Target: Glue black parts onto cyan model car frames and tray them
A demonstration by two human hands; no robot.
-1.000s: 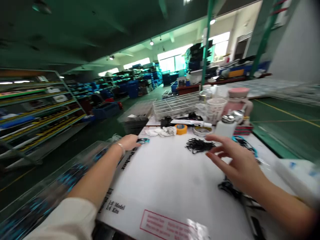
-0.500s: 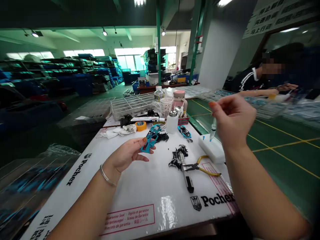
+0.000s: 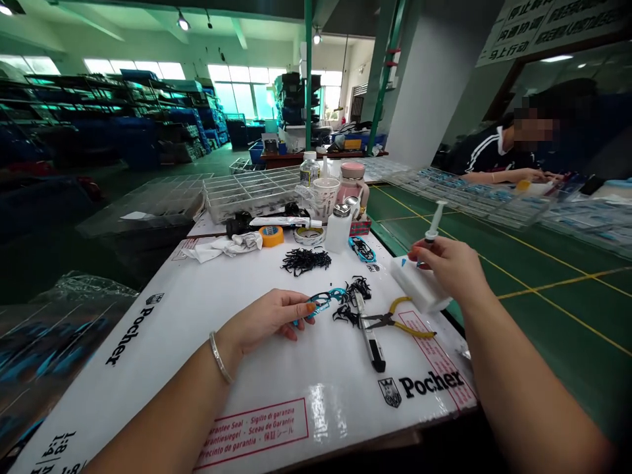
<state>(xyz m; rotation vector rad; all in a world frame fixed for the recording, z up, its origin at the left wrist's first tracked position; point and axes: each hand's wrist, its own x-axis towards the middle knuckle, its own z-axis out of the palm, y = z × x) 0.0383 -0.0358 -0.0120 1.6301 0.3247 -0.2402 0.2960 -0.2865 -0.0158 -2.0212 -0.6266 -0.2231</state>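
Between the thumb and fingers of my left hand (image 3: 274, 315) is a thin blue plastic part (image 3: 323, 303), held flat just above the table. Its far end reaches toward a pile of small black strips (image 3: 353, 299). My right hand (image 3: 451, 263) pinches the lower barrel of a syringe (image 3: 434, 222), which stands nearly upright with its plunger on top. The syringe's tip is hidden by my fingers, over a white foam block (image 3: 419, 286). A small blue tip (image 3: 403, 263) pokes out of that block.
A white-handled knife (image 3: 372, 342) and yellow-handled pliers (image 3: 395, 318) lie at centre right. Farther back are another black strip pile (image 3: 306, 261), a second blue part (image 3: 363, 249), a white bottle (image 3: 339, 230), orange tape (image 3: 271, 236) and a divided clear tray (image 3: 247, 191). A person (image 3: 513, 151) sits at right.
My right hand has gone from above the syringe down to its barrel and gripped it. My left hand has lowered the blue part and turned it flat, toward the right. The view has shifted slightly.
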